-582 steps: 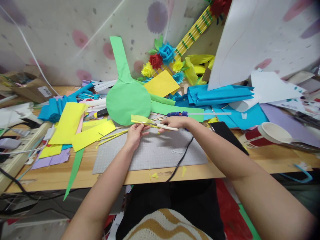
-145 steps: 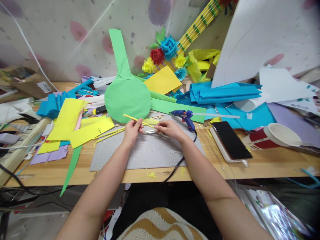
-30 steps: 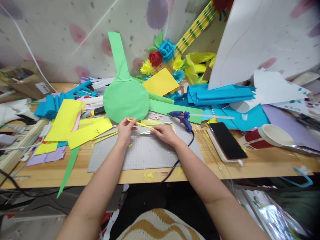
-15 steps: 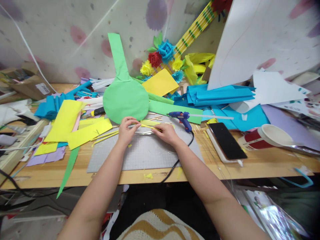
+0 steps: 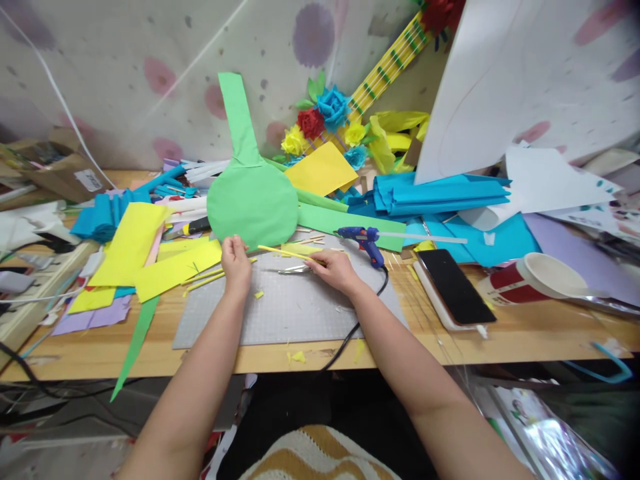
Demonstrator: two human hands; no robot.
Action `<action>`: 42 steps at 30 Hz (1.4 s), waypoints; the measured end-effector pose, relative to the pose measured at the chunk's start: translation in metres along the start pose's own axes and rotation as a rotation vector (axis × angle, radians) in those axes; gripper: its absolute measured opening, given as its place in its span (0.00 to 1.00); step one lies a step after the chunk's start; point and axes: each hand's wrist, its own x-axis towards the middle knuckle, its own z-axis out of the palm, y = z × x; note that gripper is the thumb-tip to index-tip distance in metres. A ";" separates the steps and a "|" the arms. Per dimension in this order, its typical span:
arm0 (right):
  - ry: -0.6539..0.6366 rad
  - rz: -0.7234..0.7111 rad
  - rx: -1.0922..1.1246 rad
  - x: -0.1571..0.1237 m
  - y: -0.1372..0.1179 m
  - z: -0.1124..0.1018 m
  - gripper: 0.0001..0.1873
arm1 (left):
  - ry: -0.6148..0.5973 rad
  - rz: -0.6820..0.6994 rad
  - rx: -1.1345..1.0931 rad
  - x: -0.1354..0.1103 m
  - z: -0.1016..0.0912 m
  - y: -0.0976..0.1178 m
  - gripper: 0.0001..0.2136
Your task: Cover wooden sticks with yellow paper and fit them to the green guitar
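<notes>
My right hand (image 5: pixel 334 269) is closed, pinching one end of a thin yellow stick (image 5: pixel 286 252) that points left, just above the grey cutting mat (image 5: pixel 300 313). My left hand (image 5: pixel 235 264) is apart from that stick. It rests back-up at the mat's far left corner, its fingers curled down by several loose yellow sticks (image 5: pixel 207 277) and the rim of a round green paper shape (image 5: pixel 253 203). What its fingers hold is hidden. A small metal tool (image 5: pixel 293 270) lies on the mat between my hands.
A blue glue gun (image 5: pixel 367 237) with a black cord lies right of my right hand. Further right are a dark phone (image 5: pixel 453 283) and a tipped paper cup (image 5: pixel 530 277). Yellow paper sheets (image 5: pixel 175 267) lie left, blue crepe paper (image 5: pixel 435 190) and paper flowers (image 5: pixel 320 120) behind.
My left hand has let go of the yellow stick and moved left to the mat's corner. My right hand keeps the stick, tilted a little upward at its free end.
</notes>
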 end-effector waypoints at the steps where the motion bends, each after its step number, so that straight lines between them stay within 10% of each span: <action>1: 0.000 -0.004 0.001 0.000 0.000 0.000 0.17 | -0.013 0.001 -0.017 -0.001 0.000 0.001 0.16; 18: 0.007 -0.020 0.000 0.000 0.000 0.006 0.17 | -0.398 -0.550 -0.510 -0.018 0.009 0.021 0.15; 28: 0.001 -0.116 0.119 -0.002 -0.007 0.005 0.22 | -0.130 -0.525 -0.608 0.009 -0.010 0.023 0.14; 36: -0.136 -0.095 0.012 -0.005 -0.003 -0.008 0.18 | -0.565 -0.435 -0.187 0.018 -0.005 0.076 0.11; 42: -0.143 0.020 -0.182 -0.008 0.017 -0.031 0.12 | -0.520 -0.146 0.147 -0.003 -0.009 0.071 0.09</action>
